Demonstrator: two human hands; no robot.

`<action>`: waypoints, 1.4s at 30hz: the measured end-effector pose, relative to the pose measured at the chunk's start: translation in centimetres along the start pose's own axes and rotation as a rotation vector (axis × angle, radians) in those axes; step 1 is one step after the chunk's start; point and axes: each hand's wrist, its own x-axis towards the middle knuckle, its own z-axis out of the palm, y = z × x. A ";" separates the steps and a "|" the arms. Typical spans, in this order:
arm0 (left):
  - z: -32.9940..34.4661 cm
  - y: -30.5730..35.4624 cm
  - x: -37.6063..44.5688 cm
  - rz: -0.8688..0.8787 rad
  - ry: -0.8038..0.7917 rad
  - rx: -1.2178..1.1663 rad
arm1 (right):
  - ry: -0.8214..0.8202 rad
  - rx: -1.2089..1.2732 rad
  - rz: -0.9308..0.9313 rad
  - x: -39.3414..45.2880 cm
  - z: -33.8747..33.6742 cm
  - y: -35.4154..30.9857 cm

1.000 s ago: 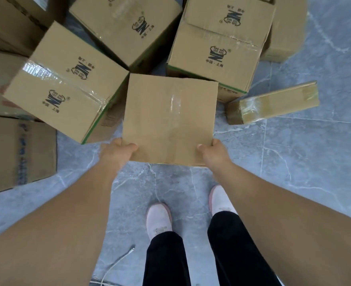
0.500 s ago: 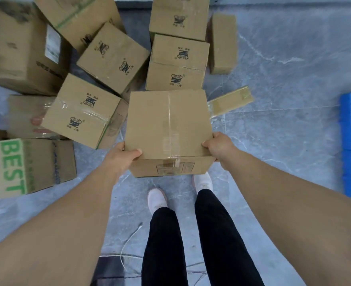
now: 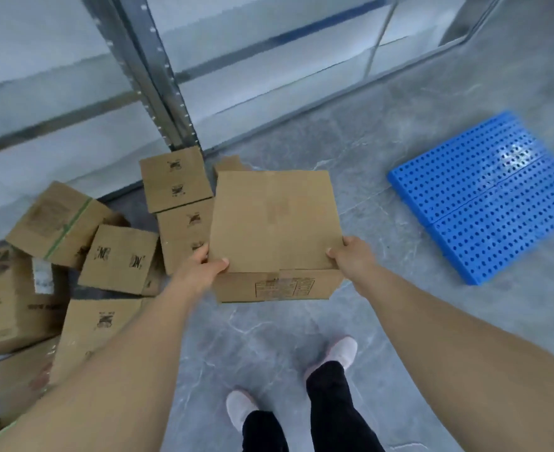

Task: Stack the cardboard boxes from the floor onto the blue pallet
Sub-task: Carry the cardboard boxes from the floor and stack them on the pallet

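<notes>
I hold a plain cardboard box (image 3: 274, 223) in the air in front of me, taped along its top, with a printed label on its near side. My left hand (image 3: 200, 267) grips its near left corner, thumb on top. My right hand (image 3: 350, 259) grips the near right corner the same way. The blue pallet (image 3: 494, 197), a perforated plastic slab, lies bare on the grey floor to the right of the box, well apart from it.
Several more cardboard boxes (image 3: 119, 259) lie jumbled on the floor to the left, some stacked (image 3: 176, 179) against a metal rack post (image 3: 158, 76). A pale wall runs behind. My feet (image 3: 341, 353) stand on marbled grey tiles.
The box has come up off the floor pile and swung right with both hands on it. My view has lifted and turned, bringing the whole pallet and the wall into sight.
</notes>
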 end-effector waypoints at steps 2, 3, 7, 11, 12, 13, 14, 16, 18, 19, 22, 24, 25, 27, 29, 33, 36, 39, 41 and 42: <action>2.8 3.8 0.4 0.046 -0.055 0.066 | 0.030 0.065 0.026 0.7 -3.8 0.3; 4.4 5.6 0.6 0.066 -0.075 0.092 | 0.042 0.097 0.034 1.1 -5.8 0.5; 11.9 12.6 1.6 0.137 -0.161 0.227 | 0.124 0.194 0.058 3.3 -14.1 1.9; 19.6 18.6 2.7 0.229 -0.230 0.346 | 0.204 0.280 0.060 5.9 -21.6 3.0; 21.5 19.9 2.9 0.249 -0.235 0.388 | 0.221 0.306 0.059 6.5 -23.3 3.3; 23.3 21.2 3.0 0.276 -0.239 0.435 | 0.239 0.331 0.062 7.1 -24.9 3.5; 25.0 22.4 3.2 0.300 -0.249 0.474 | 0.258 0.354 0.070 7.6 -26.5 3.8; 28.2 24.7 3.7 0.326 -0.299 0.518 | 0.292 0.397 0.092 8.9 -29.4 4.5; 31.3 26.9 4.5 0.337 -0.367 0.564 | 0.331 0.429 0.117 10.2 -31.9 5.0; 32.8 28.0 5.1 0.349 -0.402 0.579 | 0.357 0.439 0.128 11.0 -33.0 5.2; 37.2 31.0 7.3 0.383 -0.499 0.585 | 0.425 0.482 0.157 13.6 -35.9 5.6; 39.9 33.0 9.0 0.380 -0.546 0.615 | 0.461 0.532 0.186 15.3 -37.5 5.7; 41.3 33.9 9.9 0.379 -0.572 0.627 | 0.479 0.563 0.202 16.3 -38.2 5.8; 43.9 35.8 12.0 0.394 -0.614 0.651 | 0.516 0.617 0.226 18.6 -39.4 5.7; 46.5 37.3 14.1 0.414 -0.626 0.679 | 0.552 0.658 0.236 21.1 -40.3 5.9; 51.5 38.7 18.5 0.435 -0.633 0.718 | 0.617 0.713 0.240 26.6 -41.2 7.3; 55.0 38.2 21.9 0.426 -0.649 0.733 | 0.639 0.720 0.259 30.8 -41.2 9.0; 58.9 36.8 26.1 0.446 -0.665 0.718 | 0.658 0.712 0.263 35.7 -40.9 11.6; 61.5 35.3 29.1 0.445 -0.665 0.703 | 0.682 0.714 0.259 39.1 -40.4 13.5; 62.8 34.4 30.7 0.450 -0.671 0.701 | 0.690 0.711 0.255 40.8 -40.0 14.5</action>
